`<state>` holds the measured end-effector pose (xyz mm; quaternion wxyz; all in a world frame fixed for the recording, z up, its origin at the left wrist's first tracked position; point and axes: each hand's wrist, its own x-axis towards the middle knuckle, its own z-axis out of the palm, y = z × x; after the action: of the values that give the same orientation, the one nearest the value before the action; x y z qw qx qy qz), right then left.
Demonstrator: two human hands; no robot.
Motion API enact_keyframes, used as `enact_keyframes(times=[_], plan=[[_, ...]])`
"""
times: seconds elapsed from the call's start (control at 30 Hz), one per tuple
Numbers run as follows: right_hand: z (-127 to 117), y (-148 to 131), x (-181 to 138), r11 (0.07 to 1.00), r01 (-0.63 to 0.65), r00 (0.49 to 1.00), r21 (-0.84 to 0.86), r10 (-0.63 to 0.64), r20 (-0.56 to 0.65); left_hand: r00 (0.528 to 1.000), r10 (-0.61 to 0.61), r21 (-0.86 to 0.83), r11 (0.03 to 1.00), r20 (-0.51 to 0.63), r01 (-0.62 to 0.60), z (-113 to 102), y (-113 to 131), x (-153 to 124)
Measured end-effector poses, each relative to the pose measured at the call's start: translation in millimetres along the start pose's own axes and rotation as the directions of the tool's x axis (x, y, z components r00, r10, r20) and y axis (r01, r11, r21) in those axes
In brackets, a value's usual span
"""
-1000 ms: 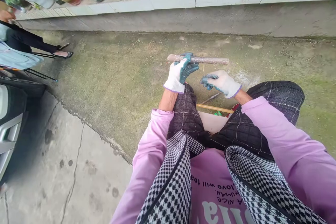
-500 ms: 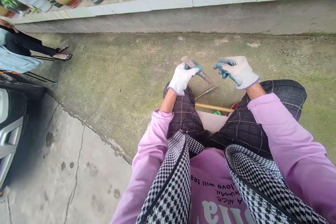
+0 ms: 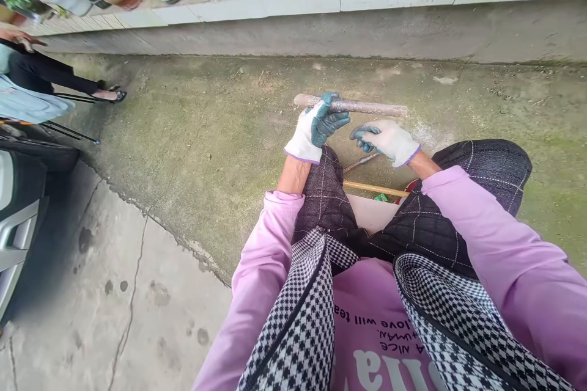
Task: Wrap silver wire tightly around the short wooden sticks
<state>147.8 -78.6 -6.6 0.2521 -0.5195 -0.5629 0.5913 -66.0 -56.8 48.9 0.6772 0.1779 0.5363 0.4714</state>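
My left hand [image 3: 323,125], in a white glove with a blue-green palm, is wrapped round a brownish wooden stick [image 3: 373,107]. The stick lies almost level across the view, and a darker, thread-like winding shows near my thumb. Just below its right part is my right hand [image 3: 385,139], in a matching glove and apart from the stick. Its fingers are curled together, and whatever they pinch, if anything, is too small to make out. Between my knees lie a thin rod [image 3: 362,162] and a yellow stick [image 3: 373,187].
A small green item [image 3: 380,197] and a partly hidden red round thing [image 3: 411,186] are by my legs. Potted plants stand on a tiled ledge [image 3: 302,0] ahead. To the left are a seated person's leg [image 3: 59,76] and part of a vehicle [image 3: 21,226].
The wooden stick has turned from slanting downward to nearly level, as my left hand rolled palm-up. My right hand has moved left and down, closer to my left hand.
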Motion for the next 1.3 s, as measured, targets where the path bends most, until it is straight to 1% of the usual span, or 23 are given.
enact_keyframes(times=[0.07,0.13,0.2,0.27,0.37,0.47,0.53,0.6,0.7,0.8,0.87,0.93,1.0,1.03,1.1,1.13,1.23,1.3], plan=[[5.3,-6.1,-5.3,0.999,0.021,0.999,-0.029,-0.020,0.047,0.996,0.084,0.044,0.996,-0.041,-0.083,2.3,-3.8,3.4],[7.4,-12.1,-10.7,0.999,0.036,0.996,-0.034,-0.033,0.080,0.981,0.180,0.123,0.978,-0.069,-0.170,3.7,-8.7,7.1],[5.9,-16.9,-15.0,0.999,0.046,0.995,-0.013,-0.044,0.095,0.964,0.255,0.223,0.946,-0.072,-0.234,4.4,-13.4,9.9],[0.8,-19.6,-17.6,0.999,0.049,0.994,0.003,-0.049,0.095,0.950,0.307,0.327,0.904,-0.049,-0.275,4.7,-17.3,11.0],[-12.1,-18.8,-18.0,0.999,0.039,0.999,-0.015,-0.039,0.035,0.941,0.339,0.447,0.844,-0.012,-0.298,4.9,-21.4,10.1],[-27.1,-13.9,-15.9,0.998,0.032,0.996,-0.056,-0.036,-0.077,0.951,0.307,0.498,0.820,0.037,-0.284,3.8,-22.5,8.3],[-35.5,-10.7,-14.5,0.997,0.031,0.989,-0.072,-0.041,-0.139,0.968,0.240,0.497,0.832,0.079,-0.247,2.0,-21.0,6.8],[-41.2,-8.7,-13.5,0.998,0.035,0.986,-0.061,-0.044,-0.159,0.981,0.144,0.474,0.860,0.129,-0.189,-0.4,-17.8,4.8],[-44.2,-7.0,-11.8,0.998,0.053,0.990,-0.036,-0.057,-0.132,0.983,0.010,0.407,0.910,0.185,-0.086,-4.1,-11.4,1.0],[-40.8,-4.0,-7.2,0.995,0.097,0.988,-0.029,-0.100,-0.115,0.980,-0.067,0.304,0.953,0.189,0.006,-6.4,-5.9,-3.4],[-34.6,-1.5,-2.5,0.994,0.097,0.992,0.046,-0.092,-0.087,0.979,-0.096,0.220,0.974,0.178,0.056,-6.1,-3.2,-6.9],[-25.4,-0.2,2.2,0.981,0.057,0.998,0.183,-0.050,-0.042,0.982,-0.111,0.128,0.988,0.153,0.091,-4.1,-1.0,-10.1],[-14.6,-1.4,5.0,0.959,0.025,1.000,0.283,-0.022,-0.015,0.988,-0.113,0.037,0.993,0.108,0.110,-1.1,1.0,-11.9],[-9.2,-2.9,5.2,0.955,0.019,1.000,0.296,-0.018,-0.004,0.990,-0.110,-0.002,0.994,0.083,0.110,0.5,1.8,-11.8],[0.4,-7.4,2.7,0.965,0.013,0.999,0.261,-0.021,0.027,0.997,-0.074,-0.041,0.996,0.035,0.075,3.1,2.4,-9.4],[4.1,-10.0,0.2,0.974,0.009,0.998,0.228,-0.022,0.056,0.999,-0.037,-0.034,0.999,0.011,0.037,4.2,1.9,-7.2],[8.8,-17.4,-10.6,0.990,0.006,0.988,0.140,-0.027,0.153,0.989,0.131,0.086,0.988,-0.062,-0.125,7.6,-3.3,-0.3],[5.8,-20.7,-17.5,0.994,0.018,0.980,0.105,-0.039,0.196,0.972,0.219,0.208,0.958,-0.083,-0.197,10.8,-8.9,1.7]])
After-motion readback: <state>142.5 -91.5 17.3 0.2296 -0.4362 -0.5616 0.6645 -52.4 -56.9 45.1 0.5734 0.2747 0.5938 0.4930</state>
